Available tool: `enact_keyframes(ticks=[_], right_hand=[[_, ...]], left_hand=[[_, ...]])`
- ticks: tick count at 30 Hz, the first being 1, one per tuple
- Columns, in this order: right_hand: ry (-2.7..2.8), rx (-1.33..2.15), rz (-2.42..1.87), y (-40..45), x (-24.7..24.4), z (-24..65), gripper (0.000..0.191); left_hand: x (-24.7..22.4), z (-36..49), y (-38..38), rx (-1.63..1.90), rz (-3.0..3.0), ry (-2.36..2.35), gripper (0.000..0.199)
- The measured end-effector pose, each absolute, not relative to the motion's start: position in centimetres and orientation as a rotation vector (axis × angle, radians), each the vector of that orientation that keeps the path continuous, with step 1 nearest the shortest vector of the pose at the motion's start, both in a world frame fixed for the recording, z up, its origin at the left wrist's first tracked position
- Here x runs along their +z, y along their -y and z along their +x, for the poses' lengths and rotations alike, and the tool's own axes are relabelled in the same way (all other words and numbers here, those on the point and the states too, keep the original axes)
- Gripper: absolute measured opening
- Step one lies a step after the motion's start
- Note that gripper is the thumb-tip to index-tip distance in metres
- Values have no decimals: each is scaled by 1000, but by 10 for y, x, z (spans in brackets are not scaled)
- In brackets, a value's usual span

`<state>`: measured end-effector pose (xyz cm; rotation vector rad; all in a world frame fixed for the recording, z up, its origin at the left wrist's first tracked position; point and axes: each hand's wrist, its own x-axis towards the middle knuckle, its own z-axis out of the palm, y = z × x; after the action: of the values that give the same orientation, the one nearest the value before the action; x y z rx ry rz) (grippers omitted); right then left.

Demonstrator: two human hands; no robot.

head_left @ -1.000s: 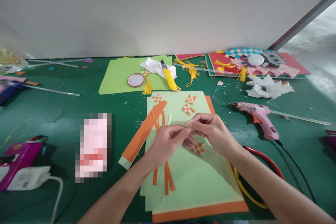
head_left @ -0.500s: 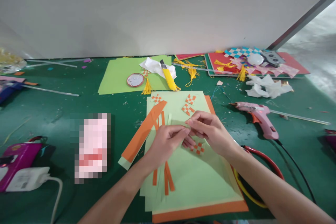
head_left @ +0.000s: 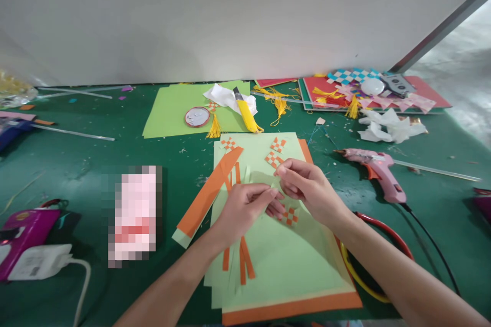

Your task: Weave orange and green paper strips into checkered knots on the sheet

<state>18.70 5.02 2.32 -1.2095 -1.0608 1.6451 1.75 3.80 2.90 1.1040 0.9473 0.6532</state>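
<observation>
Over the pale green paper sheets [head_left: 291, 276], my left hand [head_left: 245, 207] pinches a small pale green paper piece [head_left: 273, 184] between thumb and forefinger; most of it is hidden by the fingers. My right hand [head_left: 307, 181] is just to its right, thumb and forefinger pressed together; I cannot make out what is between them. Under my hands is an orange-and-green woven paper piece [head_left: 290, 216]. Two similar checkered pieces [head_left: 274, 159] lie beyond my right hand. Thin orange strips [head_left: 247, 258] lie beside and below my left hand, and a wide orange strip [head_left: 210, 191] slants at its left.
A pink glue gun [head_left: 379, 171] with its cord lies at right, near red-and-yellow handled pliers or scissors [head_left: 387, 230]. A yellow cutter [head_left: 245, 110] and a round tin lid [head_left: 197, 116] are at the back. A pixelated pink object [head_left: 136, 209] and white plug [head_left: 40, 261] stand left.
My right hand has shifted slightly right and its fingertips have come apart from my left hand's. The left hand stays in place, still pinching.
</observation>
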Motion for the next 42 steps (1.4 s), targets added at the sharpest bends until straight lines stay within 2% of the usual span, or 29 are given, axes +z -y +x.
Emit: enact_keyframes(ticks=[8, 15, 19, 22, 27, 35, 42], right_hand=[[1228, 1549, -1264, -49, 22, 186, 35], [1181, 1446, -1300, -49, 23, 187, 35], [1182, 1555, -1293, -50, 24, 187, 31], [1281, 1615, -1338, -50, 24, 186, 36], [1222, 1518, -1336, -51, 23, 190, 42], [1195, 1560, -1318, -51, 23, 188, 33], [1237, 1519, -1390, -49, 18, 187, 42]], left_hand=[[29, 19, -39, 641, 1068, -945, 29], [27, 19, -38, 638, 1067, -951, 30], [26, 18, -38, 660, 1091, -944, 30], [24, 18, -38, 671, 1073, -912, 30], [24, 18, -36, 630, 1070, -913, 31], [24, 18, -37, 662, 1081, -914, 33], [22, 18, -39, 665, 1016, -862, 38]])
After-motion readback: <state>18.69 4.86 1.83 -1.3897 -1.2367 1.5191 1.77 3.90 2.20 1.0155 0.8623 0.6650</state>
